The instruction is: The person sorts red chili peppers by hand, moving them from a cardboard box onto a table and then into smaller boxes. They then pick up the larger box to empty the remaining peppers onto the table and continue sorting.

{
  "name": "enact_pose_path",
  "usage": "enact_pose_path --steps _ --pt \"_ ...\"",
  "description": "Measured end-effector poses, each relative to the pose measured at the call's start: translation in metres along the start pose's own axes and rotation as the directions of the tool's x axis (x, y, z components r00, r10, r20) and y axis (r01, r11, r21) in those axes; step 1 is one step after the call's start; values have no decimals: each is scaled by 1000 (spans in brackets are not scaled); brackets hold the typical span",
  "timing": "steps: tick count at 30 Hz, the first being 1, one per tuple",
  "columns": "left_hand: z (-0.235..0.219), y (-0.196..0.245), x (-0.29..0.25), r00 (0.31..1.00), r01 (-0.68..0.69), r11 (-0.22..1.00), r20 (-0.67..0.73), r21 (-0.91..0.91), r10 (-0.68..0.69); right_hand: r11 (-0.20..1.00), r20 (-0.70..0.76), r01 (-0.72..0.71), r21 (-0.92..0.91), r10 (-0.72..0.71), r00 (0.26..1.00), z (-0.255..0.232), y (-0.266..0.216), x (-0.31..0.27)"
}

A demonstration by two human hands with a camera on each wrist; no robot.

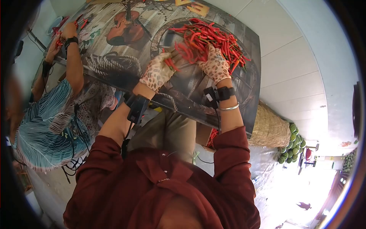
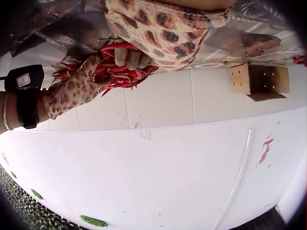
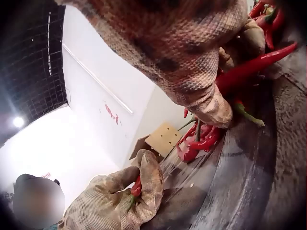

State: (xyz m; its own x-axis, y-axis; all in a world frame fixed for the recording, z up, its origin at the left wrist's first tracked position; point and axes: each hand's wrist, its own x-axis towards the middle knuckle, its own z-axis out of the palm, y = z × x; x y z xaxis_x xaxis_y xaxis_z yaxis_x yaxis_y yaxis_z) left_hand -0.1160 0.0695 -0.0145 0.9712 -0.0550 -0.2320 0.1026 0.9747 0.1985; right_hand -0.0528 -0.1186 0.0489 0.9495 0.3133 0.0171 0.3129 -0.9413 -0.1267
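Red chili peppers with green stems lie in a heap (image 1: pixel 219 36) on the printed table top. My left hand (image 1: pixel 157 72), in a spotted glove, is just left of the heap. It holds a few red chilies (image 1: pixel 170 63); in the right wrist view a chili (image 3: pixel 136 187) shows between its thumb and palm. My right hand (image 1: pixel 215 68), gloved alike, reaches into the near edge of the heap. In the right wrist view its curled fingers grip a long red chili (image 3: pixel 254 69), partly hidden behind the thumb. Blurred red chilies show between the two hands.
Another person (image 1: pixel 49 122) sits at the table's left side, hands on red chilies. The table (image 1: pixel 95 26) bears a printed violin and rope. A cardboard box (image 2: pixel 240 79) stands beyond it. A woven sack (image 1: pixel 268 124) and a pile of green melons (image 1: pixel 292 145) are at the right.
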Motion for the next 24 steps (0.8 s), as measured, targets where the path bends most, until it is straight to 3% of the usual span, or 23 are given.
enact_pose_path --steps 5,7,11,15,19,21,23,24 --pt "-3 -1 0 999 -5 1000 45 1 5 998 27 3 -65 -1 1000 2 0 0" --pt "-4 -1 1 996 -3 1000 87 -5 3 998 -68 50 -41 -53 996 11 4 2" --pt "-1 -3 -2 999 -23 1000 40 7 22 999 -32 24 37 -23 999 5 1 2" --pt "-17 -2 10 995 7 1000 101 -27 -4 995 -143 3 95 11 990 9 9 -6" --pt "-13 -2 7 997 6 1000 75 -7 -5 974 -85 -32 226 52 995 0 27 -15" --pt "-12 -2 6 994 31 999 105 -8 -30 807 3 -130 576 157 988 -5 31 -23" --pt "1 -6 -2 998 46 999 31 12 -46 801 -82 -47 597 119 989 -3 35 -25" --pt "6 -10 -5 997 61 998 -46 31 -59 703 -67 -43 710 128 989 -3 36 -25"
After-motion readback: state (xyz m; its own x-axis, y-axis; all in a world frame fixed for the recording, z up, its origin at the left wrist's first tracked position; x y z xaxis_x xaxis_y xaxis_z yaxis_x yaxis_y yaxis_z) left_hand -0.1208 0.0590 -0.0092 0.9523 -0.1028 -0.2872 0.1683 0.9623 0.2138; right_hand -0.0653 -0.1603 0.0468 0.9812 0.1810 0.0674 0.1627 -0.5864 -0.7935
